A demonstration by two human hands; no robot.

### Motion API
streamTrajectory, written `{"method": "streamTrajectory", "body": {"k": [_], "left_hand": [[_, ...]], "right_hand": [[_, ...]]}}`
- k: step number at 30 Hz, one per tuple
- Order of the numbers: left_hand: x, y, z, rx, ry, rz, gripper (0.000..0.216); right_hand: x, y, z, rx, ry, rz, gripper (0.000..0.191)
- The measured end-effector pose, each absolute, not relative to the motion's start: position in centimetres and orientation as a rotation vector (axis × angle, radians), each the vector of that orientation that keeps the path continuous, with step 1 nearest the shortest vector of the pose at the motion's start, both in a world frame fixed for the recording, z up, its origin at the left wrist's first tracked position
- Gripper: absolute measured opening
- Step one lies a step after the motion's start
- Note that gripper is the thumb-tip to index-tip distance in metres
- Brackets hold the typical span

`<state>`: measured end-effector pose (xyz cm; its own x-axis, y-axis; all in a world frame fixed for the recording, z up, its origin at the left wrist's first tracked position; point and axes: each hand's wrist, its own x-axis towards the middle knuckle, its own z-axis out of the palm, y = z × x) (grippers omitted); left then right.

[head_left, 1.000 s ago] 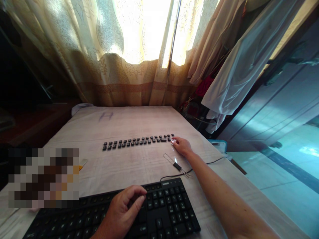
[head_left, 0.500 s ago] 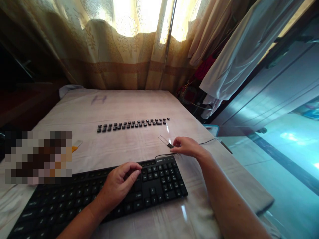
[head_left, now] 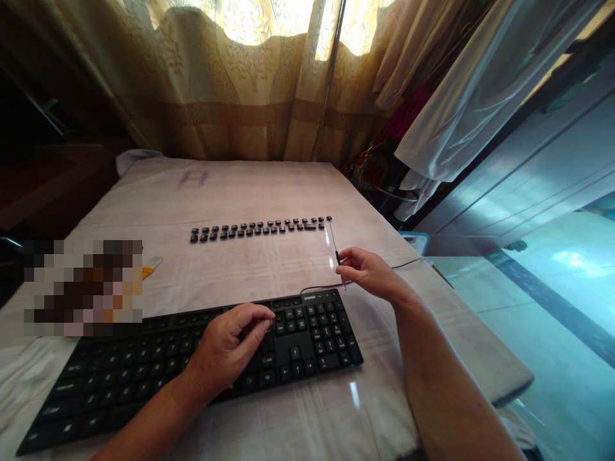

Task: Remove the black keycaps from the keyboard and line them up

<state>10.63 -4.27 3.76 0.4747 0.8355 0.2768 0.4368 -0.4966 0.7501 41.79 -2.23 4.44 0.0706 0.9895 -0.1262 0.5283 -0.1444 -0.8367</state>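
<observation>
A black keyboard (head_left: 307, 336) lies across the near part of a table covered with a pale cloth (head_left: 269, 192). My left hand (head_left: 230, 349) rests on the keyboard's middle with its fingers curled, holding nothing I can see. Above the keyboard's right end, my right hand (head_left: 368, 272) pinches a thin wire keycap puller (head_left: 335, 246) and holds it off the cloth. Farther back, several loose black keycaps (head_left: 259, 229) lie in a row on the cloth.
The keyboard's black cable (head_left: 408, 264) runs off to the right table edge. Curtains (head_left: 240, 77) hang behind the table, and light garments (head_left: 480, 96) hang at the right. A blurred patch covers the left of the table. A small orange and white item (head_left: 150, 267) lies beside it.
My right hand drew back from the right end of the keycap row, took hold of the wire puller lying on the cloth and lifted it. My left hand stayed on the keyboard.
</observation>
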Motion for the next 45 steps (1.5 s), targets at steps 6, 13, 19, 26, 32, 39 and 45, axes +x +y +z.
{"method": "streamTrajectory", "body": {"k": [6, 13, 19, 26, 32, 39, 45], "left_hand": [[9.3, -4.4, 4.1, 2.249, 1.08, 0.906, 0.019], [5.8, -3.3, 3.5, 2.436, 1.315, 0.988, 0.023], [4.4, -2.8, 2.6, 2.597, 1.305, 0.757, 0.043], [5.6, -4.9, 1.8, 2.762, 1.089, 0.404, 0.101], [5.9, -5.7, 1.3, 2.846, 1.083, 0.243, 0.123], [6.1, -5.7, 1.7, 2.862, 1.088, 0.203, 0.121], [6.2, -5.7, 2.2, 2.782, 1.098, 0.158, 0.116]], "right_hand": [[40.6, -3.1, 4.7, -1.405, -1.224, 1.099, 0.033], [38.0, -3.5, 4.5, -1.273, -1.068, 1.367, 0.03], [36.6, -3.4, 3.7, -1.248, -1.082, 1.493, 0.029], [35.3, -3.4, 3.0, -1.223, -1.154, 1.386, 0.025], [33.6, -4.0, 2.9, -1.204, -1.236, 1.24, 0.02], [32.7, -4.4, 2.9, -1.244, -1.377, 1.196, 0.011], [32.9, -4.4, 2.4, -1.307, -1.47, 1.113, 0.011]]}}
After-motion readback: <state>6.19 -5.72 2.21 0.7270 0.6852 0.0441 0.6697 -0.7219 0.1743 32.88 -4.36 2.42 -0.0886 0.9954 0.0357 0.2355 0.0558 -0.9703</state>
